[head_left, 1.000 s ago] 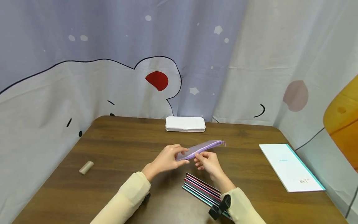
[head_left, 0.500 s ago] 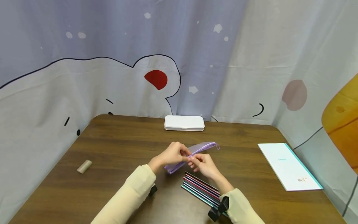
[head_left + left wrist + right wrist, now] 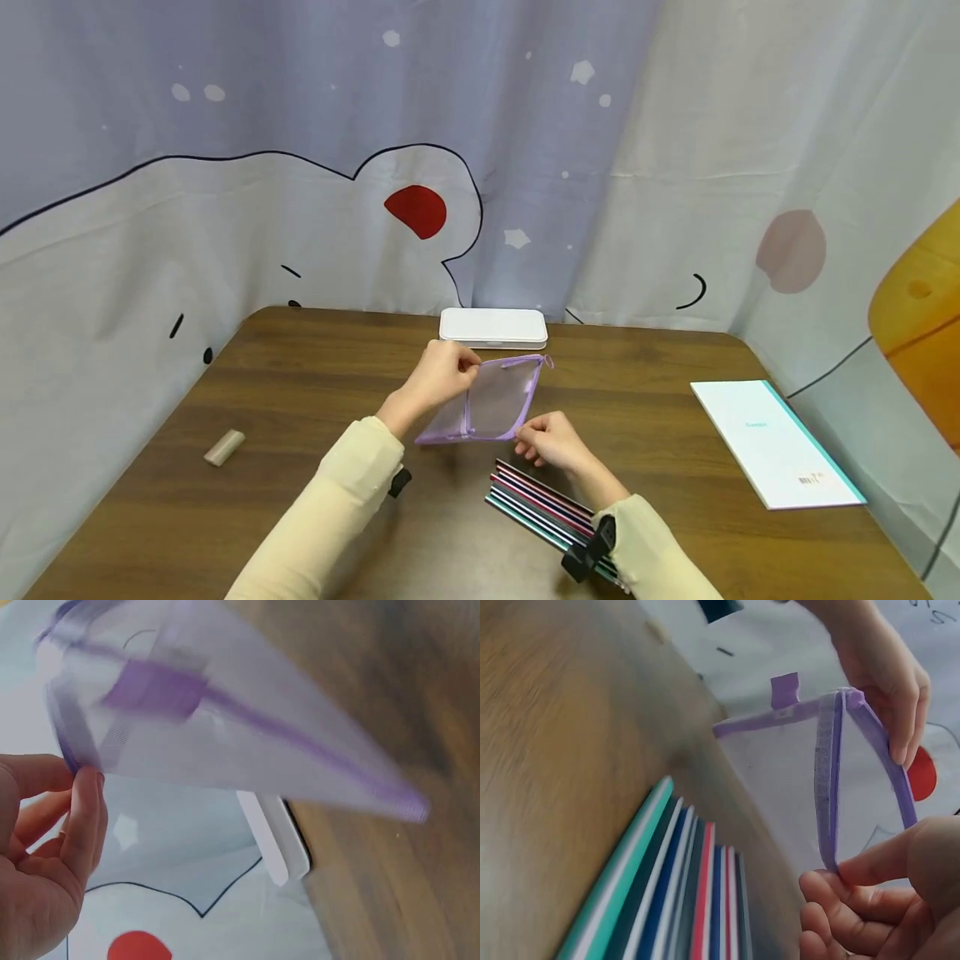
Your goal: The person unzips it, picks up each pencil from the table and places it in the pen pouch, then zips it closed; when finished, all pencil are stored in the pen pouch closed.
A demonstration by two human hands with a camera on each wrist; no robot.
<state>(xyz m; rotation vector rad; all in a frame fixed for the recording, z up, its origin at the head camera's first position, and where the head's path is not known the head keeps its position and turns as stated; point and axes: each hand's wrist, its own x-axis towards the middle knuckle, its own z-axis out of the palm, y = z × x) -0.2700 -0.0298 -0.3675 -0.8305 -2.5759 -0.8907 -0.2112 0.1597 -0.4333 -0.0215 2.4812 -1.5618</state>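
Observation:
A see-through purple zip pouch [image 3: 498, 398] is held up over the middle of the table, its mouth spread apart between both hands. My left hand [image 3: 442, 373] pinches the far edge of the mouth between thumb and fingers. On the near edge, the thumb and fingers of my right hand [image 3: 553, 440] pinch the purple zip band [image 3: 829, 787]. A purple tab [image 3: 784, 691] sticks out from the pouch's end in the right wrist view. Below the right hand lies a row of slim striped sticks [image 3: 701, 900] that look like pencils, partly hidden by the wrist.
Behind the pouch, a flat white case [image 3: 493, 327] sits at the table's back edge. A white booklet [image 3: 776, 444] with a teal spine lies at the right. Far left is a small beige block [image 3: 224, 447]. A printed curtain [image 3: 322, 225] hangs beyond the table.
My left hand has lifted up and away with the far edge, so the narrow folded pouch has widened at its mouth. My right hand has stayed almost in place, lowering slightly.

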